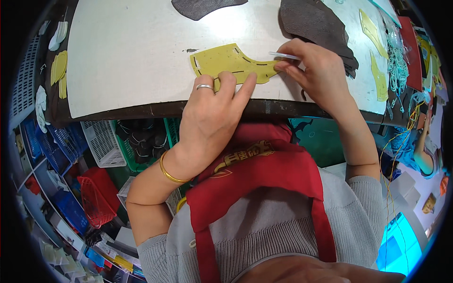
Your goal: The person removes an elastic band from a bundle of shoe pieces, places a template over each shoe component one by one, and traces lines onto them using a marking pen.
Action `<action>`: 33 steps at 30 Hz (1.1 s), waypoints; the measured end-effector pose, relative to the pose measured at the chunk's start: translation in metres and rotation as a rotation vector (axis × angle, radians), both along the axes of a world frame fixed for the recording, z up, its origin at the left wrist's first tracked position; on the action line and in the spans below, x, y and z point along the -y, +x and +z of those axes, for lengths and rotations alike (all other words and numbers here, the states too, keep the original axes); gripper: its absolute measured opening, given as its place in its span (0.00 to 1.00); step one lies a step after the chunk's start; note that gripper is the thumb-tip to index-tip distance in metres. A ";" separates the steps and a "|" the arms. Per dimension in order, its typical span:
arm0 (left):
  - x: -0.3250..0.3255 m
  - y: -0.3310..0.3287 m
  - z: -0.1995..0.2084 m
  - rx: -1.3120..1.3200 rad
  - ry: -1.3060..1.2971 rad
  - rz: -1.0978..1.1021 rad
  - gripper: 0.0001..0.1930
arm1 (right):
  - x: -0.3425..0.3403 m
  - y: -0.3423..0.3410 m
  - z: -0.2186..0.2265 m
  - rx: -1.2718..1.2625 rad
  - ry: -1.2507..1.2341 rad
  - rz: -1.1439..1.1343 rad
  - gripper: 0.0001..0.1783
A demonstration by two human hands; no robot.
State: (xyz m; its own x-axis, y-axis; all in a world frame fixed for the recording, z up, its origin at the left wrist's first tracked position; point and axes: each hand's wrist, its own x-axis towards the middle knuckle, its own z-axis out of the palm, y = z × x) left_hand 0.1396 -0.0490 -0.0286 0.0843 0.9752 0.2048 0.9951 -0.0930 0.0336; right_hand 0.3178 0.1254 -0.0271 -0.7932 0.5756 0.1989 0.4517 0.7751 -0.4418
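- White table (127,66): bears dark, leather-like pieces (314,23), layered beyond the right hand (323,66).
- Left hand (212,106): unclenched, fingers laid on the yellow template (224,61).
- Right hand: grasping a pen-like tool (285,56) at the template's narrow end.
- Yellow template: flat, near table's front edge.
- Pen-like tool: slim, pale.

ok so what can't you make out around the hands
All in the head view:
Yellow template: part of its near edge, hidden by the left hand.
Slim pale tool: one end, hidden by the right hand.
Dark piece at the top: far side, cut off by the picture's upper edge.
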 end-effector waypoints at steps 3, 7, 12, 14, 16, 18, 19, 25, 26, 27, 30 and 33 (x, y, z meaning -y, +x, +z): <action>-0.002 0.008 0.000 0.025 0.022 -0.019 0.25 | -0.011 -0.004 0.010 -0.129 0.126 0.013 0.09; -0.001 0.025 -0.008 0.028 0.063 -0.024 0.22 | -0.012 -0.025 0.038 -0.174 0.234 0.175 0.14; 0.003 0.031 -0.019 0.063 0.144 0.003 0.22 | 0.008 -0.083 0.024 0.075 -0.340 0.452 0.20; 0.007 0.032 -0.019 0.078 0.098 0.002 0.24 | 0.013 -0.098 0.026 0.135 -0.346 0.633 0.14; 0.007 0.033 -0.024 0.110 0.104 0.008 0.24 | 0.016 -0.109 0.018 0.120 -0.221 0.614 0.13; 0.005 0.034 -0.026 0.146 0.111 0.008 0.24 | 0.016 -0.119 0.007 -0.010 0.061 0.560 0.07; 0.003 0.033 -0.024 0.092 0.105 0.022 0.24 | 0.014 -0.123 0.006 -0.006 0.062 0.563 0.07; 0.007 0.035 -0.027 0.126 0.122 0.016 0.24 | 0.019 -0.097 0.022 -0.006 -0.118 0.501 0.16; 0.008 0.034 -0.027 0.159 0.124 -0.013 0.24 | 0.019 -0.093 0.019 0.017 -0.032 0.539 0.14; 0.008 0.033 -0.026 0.160 0.125 -0.015 0.24 | 0.017 -0.087 0.017 0.018 -0.031 0.537 0.14; 0.005 0.030 -0.020 0.094 0.100 -0.031 0.22 | 0.007 -0.065 0.025 0.092 0.128 0.447 0.13; 0.001 0.028 -0.014 0.045 0.111 -0.003 0.23 | -0.002 -0.050 0.040 0.047 -0.121 0.285 0.13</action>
